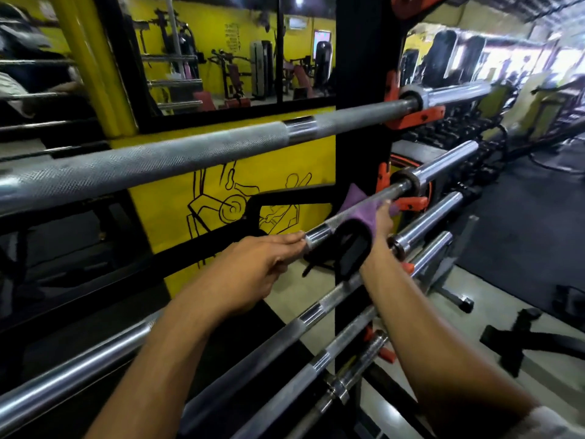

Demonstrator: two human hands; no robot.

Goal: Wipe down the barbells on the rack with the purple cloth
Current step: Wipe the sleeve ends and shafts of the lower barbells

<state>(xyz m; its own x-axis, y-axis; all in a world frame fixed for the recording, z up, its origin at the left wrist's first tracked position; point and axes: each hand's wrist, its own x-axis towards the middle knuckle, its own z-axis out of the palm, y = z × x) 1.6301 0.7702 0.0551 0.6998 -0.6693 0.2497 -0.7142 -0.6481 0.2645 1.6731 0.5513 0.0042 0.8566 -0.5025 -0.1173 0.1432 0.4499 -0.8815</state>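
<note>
Readable text: none anywhere in view.
Yellow panel (177, 204): carries dark line drawings of figures and a weight plate, but no words.
Far yellow wall (232, 36): seen in the mirror, it bears dark rows of writing, too small and blurred to make out.
Barbells and rack: no brand, number or label legible.

A yellow wall panel (171, 198) behind the bars carries a dark line drawing (228, 207) of figures and machinery. Above it a mirror (240, 52) reflects weight machines against yellow walls. A yellow post (95, 64) slants down at the upper left. To the right, a row of dark dumbbells (456, 131) recedes along the room. Black straps (519, 337) lie on the pale floor (474, 369).
</note>
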